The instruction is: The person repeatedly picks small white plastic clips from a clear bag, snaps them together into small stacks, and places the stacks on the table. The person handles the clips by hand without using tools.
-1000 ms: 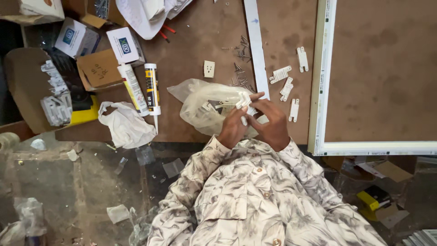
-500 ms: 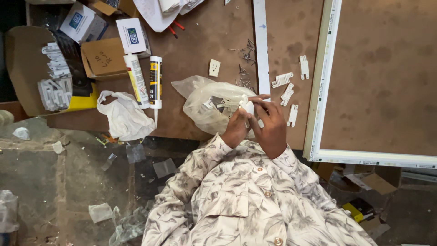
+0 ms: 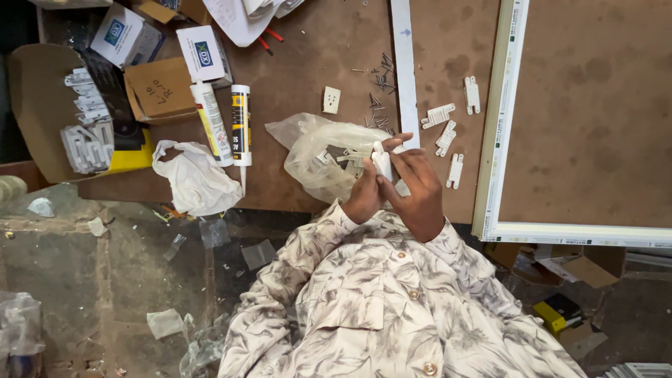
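Brown worktop (image 3: 301, 56): both hands (image 3: 399, 189) (close together) pinch a white bracket (image 3: 382, 162).

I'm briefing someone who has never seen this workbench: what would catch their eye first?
Most likely the two hands at the table's near edge, the left hand and right hand together gripping a small white plastic piece over a clear plastic bag of similar parts. Next, the big white frame on the right, and the two sealant tubes lying left of the bag.
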